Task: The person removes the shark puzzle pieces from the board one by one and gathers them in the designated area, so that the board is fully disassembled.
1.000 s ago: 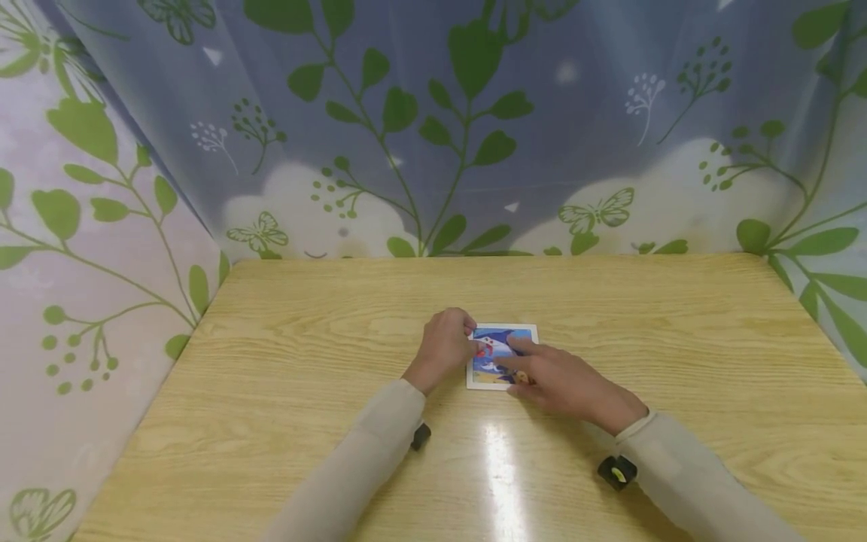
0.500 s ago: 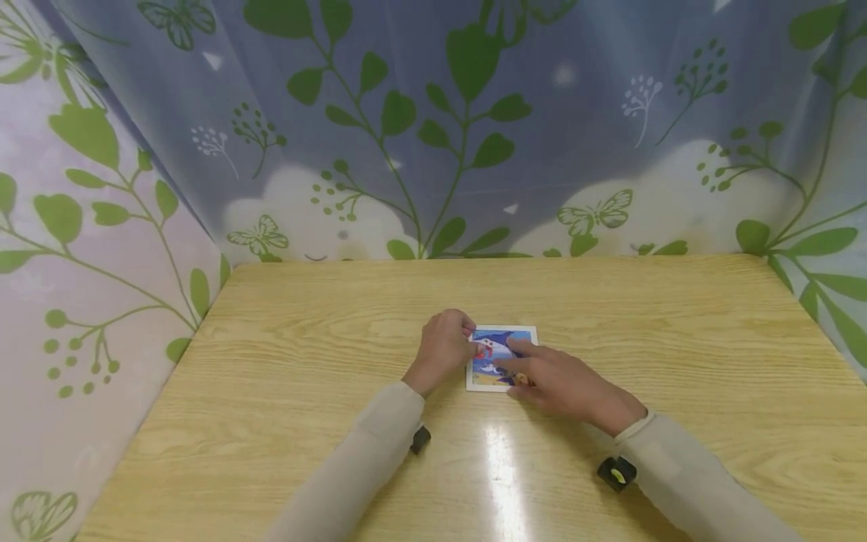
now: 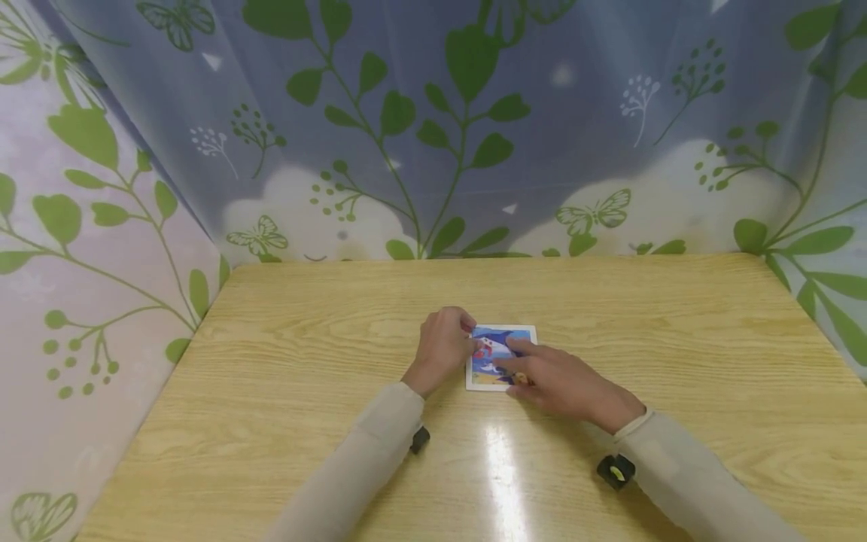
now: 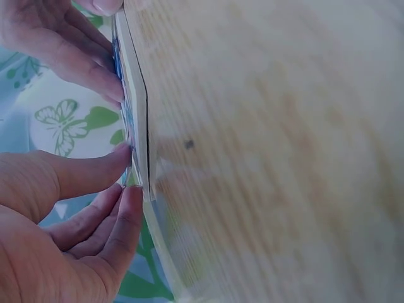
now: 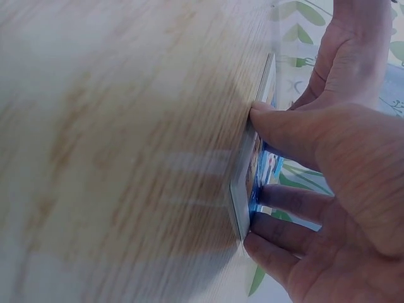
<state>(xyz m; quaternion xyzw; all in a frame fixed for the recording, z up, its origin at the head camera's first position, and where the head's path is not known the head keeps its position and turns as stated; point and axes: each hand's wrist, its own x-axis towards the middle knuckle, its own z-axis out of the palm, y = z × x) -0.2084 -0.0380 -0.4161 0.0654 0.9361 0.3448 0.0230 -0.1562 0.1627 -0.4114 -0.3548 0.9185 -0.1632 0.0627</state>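
A small picture card with a white border and a blue scene lies flat on the wooden table, near its middle. My left hand sits at the card's left edge with its fingers curled. Its thumb and index finger pinch that edge of the card. My right hand lies over the card's right and near part. Its fingers press flat on the picture and its thumb touches the card's rim. Much of the picture is hidden under the hands.
A leaf-and-butterfly curtain closes off the back and both sides of the table. Black wrist-camera mounts sit under both sleeves. Glare streaks the table in front of the card.
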